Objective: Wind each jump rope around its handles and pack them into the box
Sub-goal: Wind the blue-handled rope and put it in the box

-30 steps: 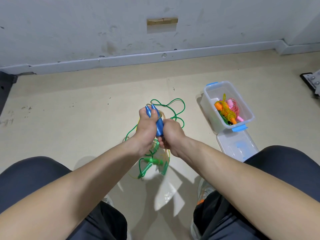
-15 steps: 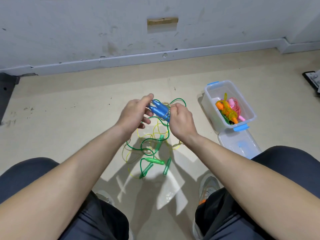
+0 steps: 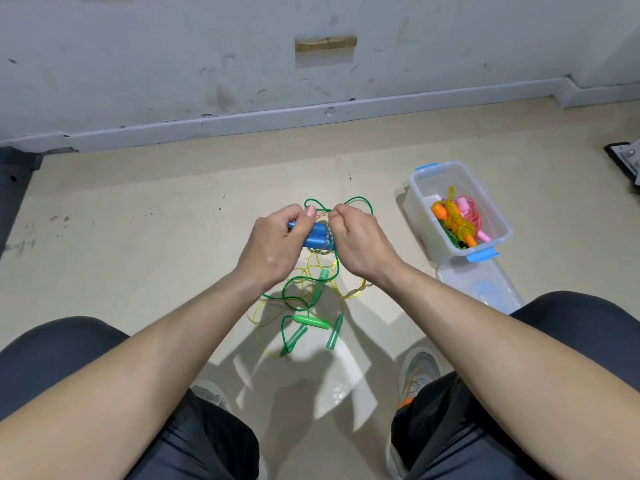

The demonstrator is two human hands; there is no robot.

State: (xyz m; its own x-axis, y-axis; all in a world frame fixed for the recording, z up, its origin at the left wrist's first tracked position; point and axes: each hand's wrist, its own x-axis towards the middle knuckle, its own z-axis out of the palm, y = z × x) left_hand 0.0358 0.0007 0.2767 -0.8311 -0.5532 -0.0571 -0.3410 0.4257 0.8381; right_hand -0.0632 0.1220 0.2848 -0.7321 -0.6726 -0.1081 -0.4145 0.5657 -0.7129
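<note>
- Your left hand (image 3: pixel 273 242) grips the blue jump-rope handles (image 3: pixel 314 236) above the floor.
- Your right hand (image 3: pixel 360 242) pinches the clear cord (image 3: pixel 323 213) at them.
- The clear box (image 3: pixel 420 192) sits to your right, holding wound ropes (image 3: pixel 455 220).

Left of my left hand (image 3: pixel 273 240) the floor (image 3: pixel 138 254) is bare right up to the wall (image 3: pixel 207 64). Right of my right hand (image 3: pixel 360 244) a free strip leads to the box (image 3: pixel 420 216); its mouth is uncovered, and packed ropes (image 3: pixel 457 220) fill the near half. The lid (image 3: pixel 485 285) lies flat beside it. Under both hands, gripping the blue handles (image 3: pixel 313 239) and their cord (image 3: pixel 320 251), a loose rope tangle (image 3: pixel 311 299) litters the floor between my knees (image 3: pixel 571 317).
</note>
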